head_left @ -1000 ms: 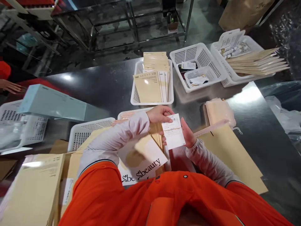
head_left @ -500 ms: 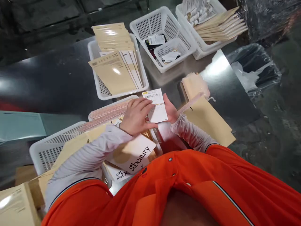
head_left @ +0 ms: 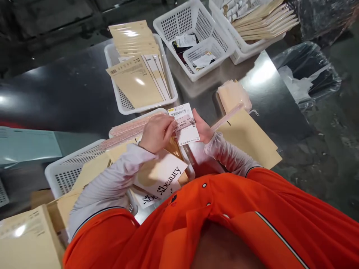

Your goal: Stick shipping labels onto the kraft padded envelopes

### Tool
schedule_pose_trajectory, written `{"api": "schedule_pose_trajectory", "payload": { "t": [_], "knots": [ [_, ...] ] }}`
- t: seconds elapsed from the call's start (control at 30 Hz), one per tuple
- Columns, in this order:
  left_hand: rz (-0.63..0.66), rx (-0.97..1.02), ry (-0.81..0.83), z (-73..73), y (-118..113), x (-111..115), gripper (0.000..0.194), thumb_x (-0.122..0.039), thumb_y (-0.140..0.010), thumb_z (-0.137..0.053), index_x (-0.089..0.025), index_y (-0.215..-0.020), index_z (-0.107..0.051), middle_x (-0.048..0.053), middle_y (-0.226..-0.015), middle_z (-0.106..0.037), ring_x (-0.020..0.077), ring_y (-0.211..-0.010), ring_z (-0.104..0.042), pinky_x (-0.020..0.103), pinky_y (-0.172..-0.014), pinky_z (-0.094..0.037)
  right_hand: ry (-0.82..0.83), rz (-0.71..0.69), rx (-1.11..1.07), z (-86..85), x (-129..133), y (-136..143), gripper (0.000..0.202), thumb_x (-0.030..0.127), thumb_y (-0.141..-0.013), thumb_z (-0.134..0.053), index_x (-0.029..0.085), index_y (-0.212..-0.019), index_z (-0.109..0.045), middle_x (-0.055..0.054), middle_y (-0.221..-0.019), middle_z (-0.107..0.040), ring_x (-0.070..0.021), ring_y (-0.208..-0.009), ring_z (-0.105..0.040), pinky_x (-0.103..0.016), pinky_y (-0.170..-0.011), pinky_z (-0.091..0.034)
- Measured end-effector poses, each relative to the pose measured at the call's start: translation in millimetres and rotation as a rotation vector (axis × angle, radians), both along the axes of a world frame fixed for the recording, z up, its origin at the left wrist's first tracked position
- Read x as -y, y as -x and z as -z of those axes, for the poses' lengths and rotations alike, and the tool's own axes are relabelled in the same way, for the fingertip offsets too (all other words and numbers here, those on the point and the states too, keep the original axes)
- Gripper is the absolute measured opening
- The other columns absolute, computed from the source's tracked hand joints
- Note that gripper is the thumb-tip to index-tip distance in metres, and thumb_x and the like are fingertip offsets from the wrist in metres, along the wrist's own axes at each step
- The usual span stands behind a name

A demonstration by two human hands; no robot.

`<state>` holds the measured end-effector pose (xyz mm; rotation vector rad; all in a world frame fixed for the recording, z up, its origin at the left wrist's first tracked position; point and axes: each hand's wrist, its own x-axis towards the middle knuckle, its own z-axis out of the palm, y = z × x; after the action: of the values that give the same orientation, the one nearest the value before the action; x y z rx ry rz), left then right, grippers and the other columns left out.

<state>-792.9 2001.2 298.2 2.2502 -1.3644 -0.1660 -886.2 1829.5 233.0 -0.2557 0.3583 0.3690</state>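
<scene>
A white printed card (head_left: 188,133) with a barcode and a yellow mark is held up in front of me, near the middle. My right hand (head_left: 202,126) grips its right edge, with a pink strip (head_left: 227,116) stretching away behind the wrist. At the card's left side my left hand (head_left: 158,131) is closed in a pinch on a pinkish printed slip (head_left: 183,123) that crosses the card. Below my left hand lie white "beauty" cards (head_left: 169,173) over a basket. Pink strips (head_left: 130,129) fill a narrow basket beside it.
Behind my hands stands a white basket (head_left: 126,108) of tan envelopes. Farther back are a basket (head_left: 193,77) with small packets and another (head_left: 238,56) with envelopes. Tan sheets (head_left: 252,144) and a wrapped bundle (head_left: 232,96) lie right; a lined bin (head_left: 322,80) stands beyond.
My left hand has drawn back left from the card's face and closed its fingers. The slip's print and the card's lower print now show. The view has shifted slightly.
</scene>
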Motion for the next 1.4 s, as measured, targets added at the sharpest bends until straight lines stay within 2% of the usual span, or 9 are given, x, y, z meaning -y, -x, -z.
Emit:
{"api": "schedule_pose_trajectory", "payload": {
  "t": [0.33, 0.53, 0.6, 0.7, 0.8, 1.0, 1.17, 1.27, 1.4],
  "knots": [
    [0.006, -0.001, 0.019, -0.8, 3, -1, 0.041, -0.04, -0.106, -0.042, -0.021, -0.086, -0.072, 0.01, -0.088, -0.077, 0.027, -0.09, -0.071, 0.044, -0.095, -0.056, 0.069, -0.001, 0.052, 4.2, 0, 3, 0.078, 0.071, -0.11, -0.017, 0.015, -0.137, -0.064, -0.014, -0.108, -0.078, -0.028, -0.103, -0.074, -0.049, -0.089, -0.065],
    [0.091, -0.069, 0.154, 4.2, 6, -2, 0.048, -0.041, -0.112, -0.038, -0.019, -0.099, -0.079, 0.011, -0.103, -0.08, 0.0271, -0.101, -0.073, 0.046, -0.096, -0.055, 0.067, 0.004, 0.026, -1.8, -4, 10, 0.083, 0.075, -0.108, -0.012, 0.015, -0.132, -0.065, -0.013, -0.102, -0.075, -0.0257, -0.095, -0.072, -0.043, -0.085, -0.065],
    [0.08, -0.024, 0.082, 8.5, 10, 0, 0.038, -0.04, -0.109, -0.049, -0.02, -0.102, -0.08, 0.012, -0.103, -0.079, 0.0283, -0.1, -0.072, 0.046, -0.093, -0.054, 0.062, 0.003, 0.047, -3.1, -7, 14, 0.079, 0.074, -0.109, -0.015, 0.017, -0.131, -0.065, -0.012, -0.101, -0.073, -0.0235, -0.091, -0.071, -0.041, -0.084, -0.064],
    [0.062, 0.089, -0.166, 13.5, 18, 7, 0.017, -0.029, -0.099, -0.067, -0.019, -0.095, -0.081, 0.013, -0.098, -0.075, 0.0297, -0.099, -0.07, 0.045, -0.088, -0.053, 0.056, -0.046, 0.086, -0.9, -12, 21, 0.06, 0.064, -0.112, -0.029, 0.018, -0.132, -0.063, -0.008, -0.1, -0.071, -0.0201, -0.087, -0.069, -0.039, -0.086, -0.064],
    [0.098, 0.124, -0.311, 12.5, 25, 16, 0.016, -0.019, -0.097, -0.066, -0.017, -0.091, -0.08, 0.013, -0.096, -0.074, 0.0296, -0.099, -0.069, 0.043, -0.086, -0.053, 0.063, -0.111, 0.082, 2.8, -11, 25, 0.048, 0.054, -0.113, -0.037, 0.017, -0.132, -0.062, -0.007, -0.101, -0.071, -0.0199, -0.088, -0.069, -0.039, -0.086, -0.063],
    [0.129, 0.11, -0.358, 4.2, 26, 24, 0.018, -0.017, -0.098, -0.062, -0.015, -0.09, -0.078, 0.013, -0.091, -0.071, 0.0285, -0.096, -0.068, 0.042, -0.084, -0.054, 0.056, -0.138, 0.057, 4.5, -3, 30, 0.05, 0.054, -0.114, -0.033, 0.017, -0.131, -0.061, -0.007, -0.098, -0.072, -0.0194, -0.087, -0.071, -0.039, -0.085, -0.064],
    [0.163, 0.104, -0.335, 12.1, 31, 27, 0.018, -0.021, -0.1, -0.062, -0.019, -0.086, -0.073, 0.011, -0.089, -0.07, 0.0288, -0.091, -0.07, 0.044, -0.081, -0.054, 0.077, -0.203, 0.038, 6.9, 0, 40, 0.05, 0.056, -0.113, -0.037, 0.017, -0.128, -0.065, -0.009, -0.098, -0.076, -0.0207, -0.082, -0.073, -0.038, -0.081, -0.065],
    [0.075, 0.167, -0.277, 13.2, 24, 25, 0.019, -0.022, -0.102, -0.059, -0.02, -0.086, -0.068, 0.013, -0.096, -0.071, 0.0298, -0.089, -0.07, 0.046, -0.081, -0.053, 0.103, -0.249, 0.065, 7.7, 1, 54, 0.045, 0.051, -0.111, -0.046, 0.013, -0.126, -0.067, -0.012, -0.1, -0.078, -0.0204, -0.078, -0.073, -0.037, -0.079, -0.064],
    [-0.256, 0.233, -0.023, -2.4, -7, 14, 0.017, -0.027, -0.103, -0.058, -0.021, -0.088, -0.065, 0.013, -0.101, -0.071, 0.0288, -0.097, -0.068, 0.043, -0.086, -0.052, 0.163, -0.325, 0.129, 7.2, 8, 86, 0.038, 0.037, -0.101, -0.067, 0.009, -0.125, -0.068, -0.016, -0.103, -0.08, -0.021, -0.076, -0.074, -0.035, -0.074, -0.063]
  ]
}}
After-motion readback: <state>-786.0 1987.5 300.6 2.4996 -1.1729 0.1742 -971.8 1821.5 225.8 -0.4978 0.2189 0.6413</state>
